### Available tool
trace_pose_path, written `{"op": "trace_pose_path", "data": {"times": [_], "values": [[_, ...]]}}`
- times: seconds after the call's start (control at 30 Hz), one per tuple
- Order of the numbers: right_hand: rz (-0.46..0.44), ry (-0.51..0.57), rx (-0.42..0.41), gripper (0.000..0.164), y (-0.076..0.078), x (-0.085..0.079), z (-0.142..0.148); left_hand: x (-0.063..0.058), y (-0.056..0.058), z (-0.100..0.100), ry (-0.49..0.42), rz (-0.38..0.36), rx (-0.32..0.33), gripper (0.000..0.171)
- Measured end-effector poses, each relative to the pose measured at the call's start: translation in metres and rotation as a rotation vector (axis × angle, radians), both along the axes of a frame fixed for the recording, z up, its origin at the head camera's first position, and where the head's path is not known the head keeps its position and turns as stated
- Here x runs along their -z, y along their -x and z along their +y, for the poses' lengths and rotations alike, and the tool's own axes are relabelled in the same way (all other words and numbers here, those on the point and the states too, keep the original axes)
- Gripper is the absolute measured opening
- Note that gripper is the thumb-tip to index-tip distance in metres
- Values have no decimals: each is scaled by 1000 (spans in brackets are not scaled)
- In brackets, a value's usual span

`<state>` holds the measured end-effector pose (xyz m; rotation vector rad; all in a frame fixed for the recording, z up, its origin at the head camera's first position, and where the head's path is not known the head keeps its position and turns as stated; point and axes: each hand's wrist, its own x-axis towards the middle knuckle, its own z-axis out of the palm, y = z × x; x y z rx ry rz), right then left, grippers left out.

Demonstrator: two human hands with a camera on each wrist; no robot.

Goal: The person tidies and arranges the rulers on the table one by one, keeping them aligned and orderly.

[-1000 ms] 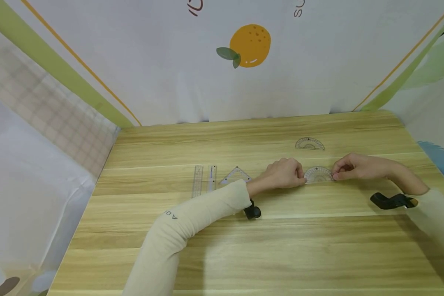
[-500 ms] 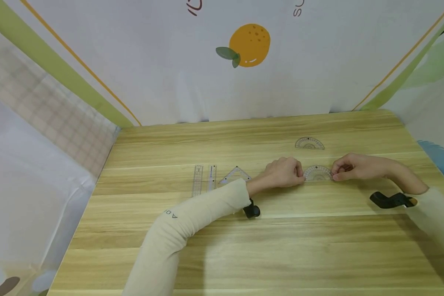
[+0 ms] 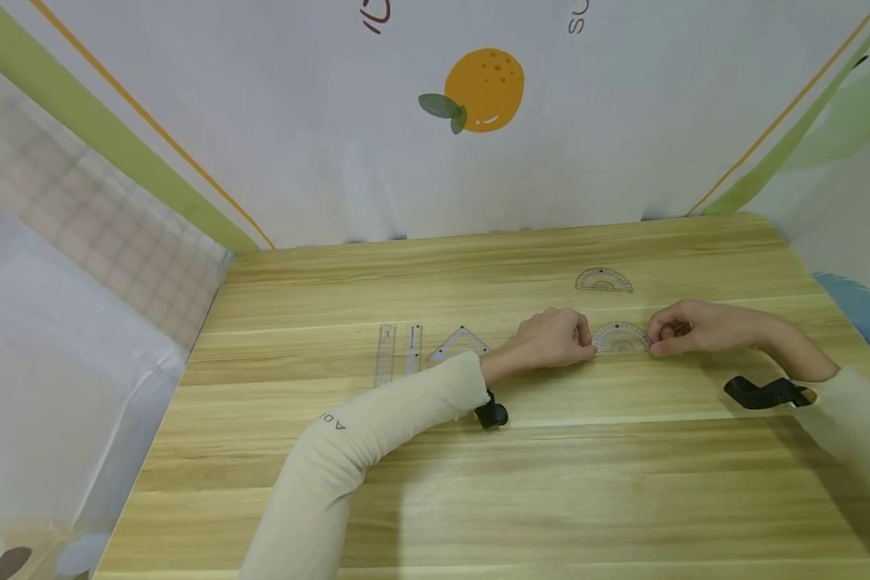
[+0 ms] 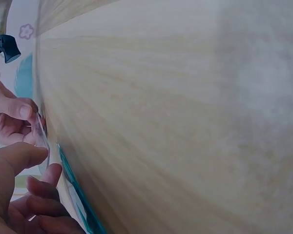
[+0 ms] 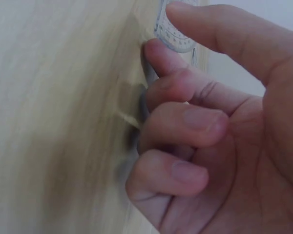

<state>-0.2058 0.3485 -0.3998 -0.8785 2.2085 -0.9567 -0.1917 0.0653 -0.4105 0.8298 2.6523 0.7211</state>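
Observation:
A clear protractor (image 3: 621,338) is held by its two lower corners, flat edge toward the person. My left hand (image 3: 551,338) pinches its left corner and my right hand (image 3: 696,326) its right one. In the right wrist view, thumb and index finger grip the curved end of the protractor (image 5: 173,36), the other fingers curled below. The left wrist view shows the protractor (image 4: 43,131) nearly edge-on between both hands. Whether it touches the table cannot be told. A second protractor (image 3: 604,280) lies farther back.
Left of the hands, a clear set square (image 3: 444,349) and two clear rulers, one wider (image 3: 385,354) and one narrower (image 3: 415,350), lie in a row, partly behind the left sleeve (image 3: 406,411). A teal-edged clear object (image 4: 78,190) shows near the left hand. A printed cloth (image 3: 297,145) hangs behind the wooden table (image 3: 551,499).
Both hands keep their grip on the protractor, almost still. The whole head view has shifted very slightly.

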Motion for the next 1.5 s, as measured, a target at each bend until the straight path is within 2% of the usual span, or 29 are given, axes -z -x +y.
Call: {"op": "trace_pose_path", "data": {"times": [0.27,0.53,0.73,1.03,1.23,1.5], "values": [[0,2,2,3,-2,0,-1,1,-1,-1,1,4,-13,11],[69,-44,-2,5,-2,-7,0,0,1,-3,-16,-3,-14,10],[85,-40,8,5,0,-10,2,-4,5,-7,-16,0,-53,12],[142,-42,29,8,7,-13,0,-10,11,-12,-49,-22,-79,12],[165,1,34,11,13,-11,-4,-11,14,-13,-73,-8,-100,13],[132,33,137,20,19,-10,-9,-7,22,-19,-158,33,-111,21]]}}
